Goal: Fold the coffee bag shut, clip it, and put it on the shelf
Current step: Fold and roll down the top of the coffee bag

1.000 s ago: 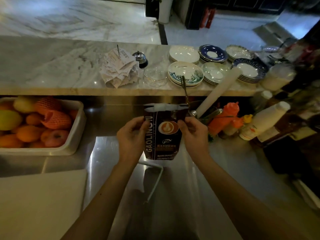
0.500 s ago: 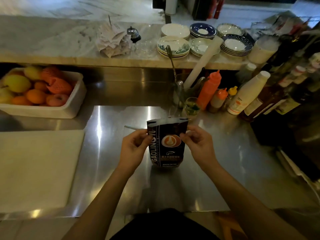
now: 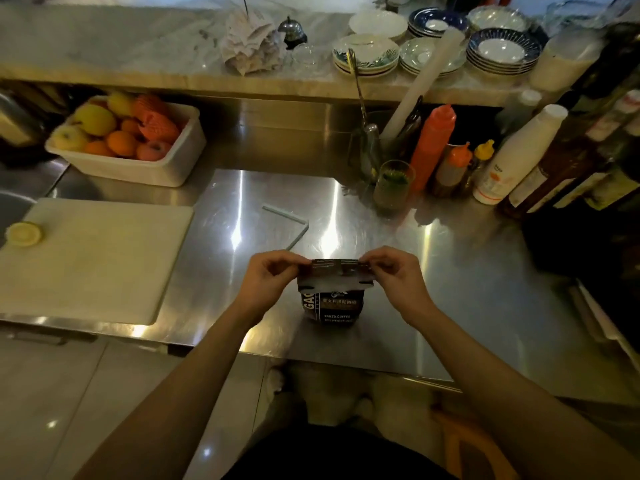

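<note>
A dark brown coffee bag (image 3: 334, 308) stands upright on the steel counter (image 3: 467, 271) near its front edge. Its top is bent over toward me, showing the pale inner strip. My left hand (image 3: 268, 280) pinches the left end of the folded top. My right hand (image 3: 393, 275) pinches the right end. A long pale bag clip (image 3: 292, 225), hinged open in an L shape, lies on the counter just beyond the bag. A marble shelf (image 3: 121, 46) runs along the back, above the counter.
A white cutting board (image 3: 93, 258) with a lemon piece lies at left. A white tub of fruit (image 3: 138, 164) sits behind it. Squeeze bottles (image 3: 433, 147), a glass (image 3: 393, 185) and tall bottles crowd the right back. Stacked plates (image 3: 367, 57) and a bell stand on the shelf.
The bag came down from mid-air to stand on the counter nearer me. Its upright top is now folded over forward, with both hands shifted up to the top corners.
</note>
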A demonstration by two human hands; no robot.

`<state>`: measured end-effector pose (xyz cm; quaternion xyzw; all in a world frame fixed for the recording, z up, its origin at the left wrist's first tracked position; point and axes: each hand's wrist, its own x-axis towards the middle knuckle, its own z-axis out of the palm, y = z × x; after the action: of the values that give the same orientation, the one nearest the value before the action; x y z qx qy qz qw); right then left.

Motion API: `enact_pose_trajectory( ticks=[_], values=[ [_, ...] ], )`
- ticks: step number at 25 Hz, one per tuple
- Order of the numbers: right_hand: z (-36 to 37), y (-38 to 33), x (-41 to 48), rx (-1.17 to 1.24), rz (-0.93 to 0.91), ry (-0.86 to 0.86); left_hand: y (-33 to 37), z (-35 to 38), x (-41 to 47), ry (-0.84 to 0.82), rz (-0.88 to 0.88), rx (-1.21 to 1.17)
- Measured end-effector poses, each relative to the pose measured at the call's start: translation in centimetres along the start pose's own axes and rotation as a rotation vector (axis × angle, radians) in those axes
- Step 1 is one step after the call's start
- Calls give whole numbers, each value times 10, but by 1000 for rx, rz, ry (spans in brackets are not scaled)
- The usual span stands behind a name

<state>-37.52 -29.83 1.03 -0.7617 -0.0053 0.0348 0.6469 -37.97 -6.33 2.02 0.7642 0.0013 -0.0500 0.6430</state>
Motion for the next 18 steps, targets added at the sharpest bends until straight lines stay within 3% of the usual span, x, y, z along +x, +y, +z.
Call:
enact_pose_trajectory(
  ticks=[7,12,18],
  values=[
    [-6,0,-11,-116,-39,31,-3,-3,8,-91,5,42],
    [-8,-4,-12,-352,-105,-15,-7,2,14,-137,37,292],
    [10,-16,-18,-519,-131,-106,-6,5,17,-196,209,435]
  ],
)
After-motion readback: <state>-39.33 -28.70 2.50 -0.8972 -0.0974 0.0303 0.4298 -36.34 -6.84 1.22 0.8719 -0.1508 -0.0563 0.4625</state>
